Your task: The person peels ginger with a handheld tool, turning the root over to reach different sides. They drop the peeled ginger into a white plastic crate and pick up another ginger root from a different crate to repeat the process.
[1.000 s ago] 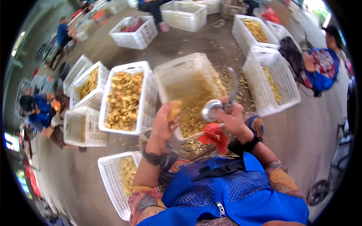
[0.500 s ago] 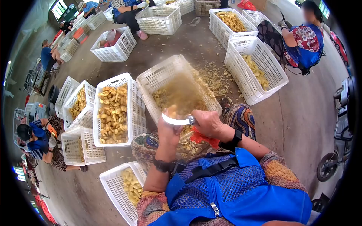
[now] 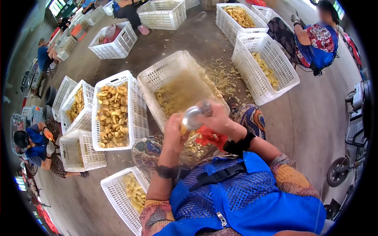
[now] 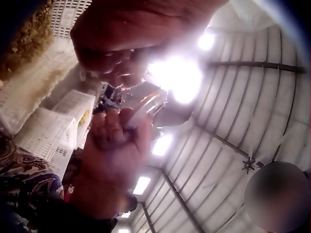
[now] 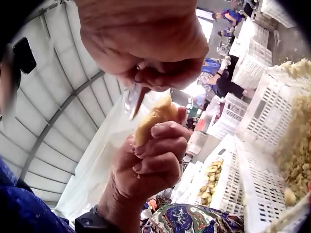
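My left hand (image 3: pixel 172 131) grips a piece of ginger (image 5: pixel 158 119), its fingers curled round the lower part in the right wrist view. In my right hand (image 3: pixel 216 118) is a curved, shiny metal blade (image 3: pixel 192 118), gripped close against the ginger. A brown edge of the blade shows beside the ginger's pale, bare flesh in the right wrist view. Both hands are over the near end of a tilted white crate (image 3: pixel 151 76) with yellowish scraps inside. Red netting (image 3: pixel 210 135) hangs just below my right hand.
Left of the scrap crate stands a white crate (image 3: pixel 139 114) full of brown-skinned ginger. Pale ginger lies in a low crate (image 3: pixel 114 192) at my left side and in another crate (image 3: pixel 285 72) on the right. Scraps (image 3: pixel 224 76) litter the floor. Other people sit around.
The hands moved apart, then came together over the crate. The blade swung from pointing up, to lying across the left hand, to a spot close by the ginger. The head view shifted too.
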A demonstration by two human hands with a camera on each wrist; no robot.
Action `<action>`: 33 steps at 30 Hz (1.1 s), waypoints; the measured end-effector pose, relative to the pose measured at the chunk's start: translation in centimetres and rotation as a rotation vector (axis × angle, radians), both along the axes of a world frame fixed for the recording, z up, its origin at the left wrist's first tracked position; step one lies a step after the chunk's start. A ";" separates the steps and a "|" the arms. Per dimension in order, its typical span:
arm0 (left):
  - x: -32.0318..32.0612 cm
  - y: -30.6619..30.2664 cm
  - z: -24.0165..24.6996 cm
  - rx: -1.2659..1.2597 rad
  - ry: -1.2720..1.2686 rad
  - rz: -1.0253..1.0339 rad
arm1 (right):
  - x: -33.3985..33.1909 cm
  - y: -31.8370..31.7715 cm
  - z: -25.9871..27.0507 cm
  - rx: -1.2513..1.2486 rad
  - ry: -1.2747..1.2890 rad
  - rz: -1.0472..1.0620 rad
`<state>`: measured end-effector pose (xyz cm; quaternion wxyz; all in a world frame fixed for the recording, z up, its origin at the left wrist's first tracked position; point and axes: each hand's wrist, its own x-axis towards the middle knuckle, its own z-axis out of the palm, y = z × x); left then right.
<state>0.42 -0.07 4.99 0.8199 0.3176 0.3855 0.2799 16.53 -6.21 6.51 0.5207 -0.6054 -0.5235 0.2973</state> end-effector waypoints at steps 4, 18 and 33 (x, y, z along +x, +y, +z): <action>-0.6 0.1 0.2 -0.026 -0.056 -0.034 | 3.8 1.4 -1.9 -0.072 -0.193 -0.215; 0.6 0.4 0.4 -0.246 -0.244 -0.107 | 2.1 -0.4 -2.2 -0.001 0.149 -0.213; 0.5 -0.2 -1.6 0.047 0.015 -0.124 | 2.2 0.7 -3.2 -0.090 0.011 -0.091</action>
